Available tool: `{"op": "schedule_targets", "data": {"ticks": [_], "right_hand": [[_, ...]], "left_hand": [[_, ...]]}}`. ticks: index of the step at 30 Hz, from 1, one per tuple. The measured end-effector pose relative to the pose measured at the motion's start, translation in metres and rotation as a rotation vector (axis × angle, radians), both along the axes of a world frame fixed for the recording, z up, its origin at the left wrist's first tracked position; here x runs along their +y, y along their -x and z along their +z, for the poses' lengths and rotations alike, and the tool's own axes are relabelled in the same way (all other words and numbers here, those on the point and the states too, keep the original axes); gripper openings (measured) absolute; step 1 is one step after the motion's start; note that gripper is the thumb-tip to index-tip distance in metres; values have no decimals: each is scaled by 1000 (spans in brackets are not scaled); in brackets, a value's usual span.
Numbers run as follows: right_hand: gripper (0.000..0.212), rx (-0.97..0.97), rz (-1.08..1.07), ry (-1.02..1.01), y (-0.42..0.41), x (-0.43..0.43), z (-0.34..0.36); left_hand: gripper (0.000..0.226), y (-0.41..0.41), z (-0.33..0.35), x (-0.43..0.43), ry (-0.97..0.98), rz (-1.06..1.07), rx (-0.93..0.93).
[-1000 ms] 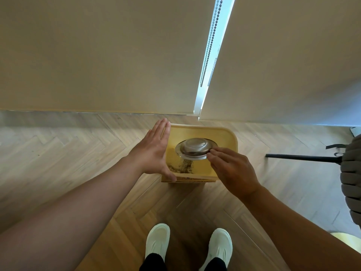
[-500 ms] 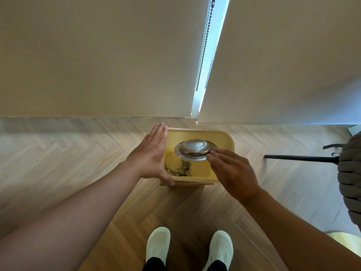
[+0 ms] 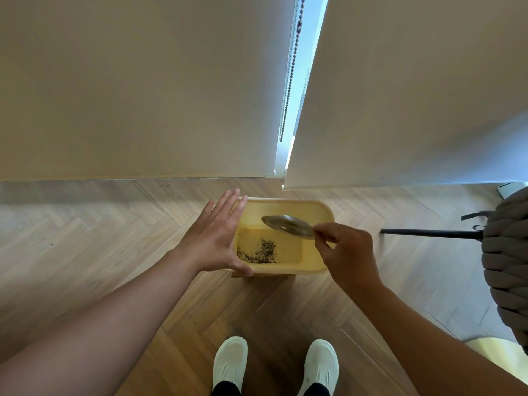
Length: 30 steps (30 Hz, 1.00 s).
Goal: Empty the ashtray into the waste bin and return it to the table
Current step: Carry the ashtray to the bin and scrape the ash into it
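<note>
A yellow waste bin (image 3: 317,270) stands on the wooden floor in front of my feet, with a patch of dark ash (image 3: 261,251) on its bottom. My right hand (image 3: 347,254) pinches the rim of a round metal ashtray (image 3: 287,225) and holds it tilted on edge over the bin's opening. My left hand (image 3: 215,238) lies flat against the bin's left wall, fingers spread, thumb over the near rim.
Beige roller blinds hang ahead, a bead chain (image 3: 290,78) in the gap between them. A chair with a grey knitted cushion (image 3: 505,270) and a black leg (image 3: 428,233) stands at the right. My white shoes (image 3: 230,364) are below.
The ashtray has turned from lying face down over the bin to tilted on edge. The ash pile in the bin shows fully. My left hand stays on the bin.
</note>
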State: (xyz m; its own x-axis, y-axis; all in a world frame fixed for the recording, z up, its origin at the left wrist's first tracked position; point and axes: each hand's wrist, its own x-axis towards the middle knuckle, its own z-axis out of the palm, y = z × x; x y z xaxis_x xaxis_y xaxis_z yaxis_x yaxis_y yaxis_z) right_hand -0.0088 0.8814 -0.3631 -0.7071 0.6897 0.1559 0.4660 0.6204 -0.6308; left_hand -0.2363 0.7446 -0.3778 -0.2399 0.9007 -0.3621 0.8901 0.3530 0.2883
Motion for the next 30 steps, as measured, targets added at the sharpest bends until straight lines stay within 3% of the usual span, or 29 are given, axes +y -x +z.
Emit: {"op": "schedule_targets", "data": {"ticks": [7, 13, 16, 22, 25, 30], "right_hand": [[13, -20, -194, 251, 6, 1, 4], [27, 129, -406, 790, 11, -1, 7], [24, 148, -429, 912, 12, -3, 8], [19, 124, -399, 1014, 11, -9, 4], [36, 88, -325, 975, 12, -10, 6], [62, -58, -30, 703, 13, -12, 15]], "left_hand": [[132, -8, 10, -5, -104, 7, -17], [119, -28, 19, -4, -242, 18, -122], [120, -31, 18, -3, -277, 52, -117], [119, -30, 17, -5, -283, 77, -77], [118, -28, 19, -7, -275, 94, -95], [114, -28, 28, -16, -279, 107, -126]]}}
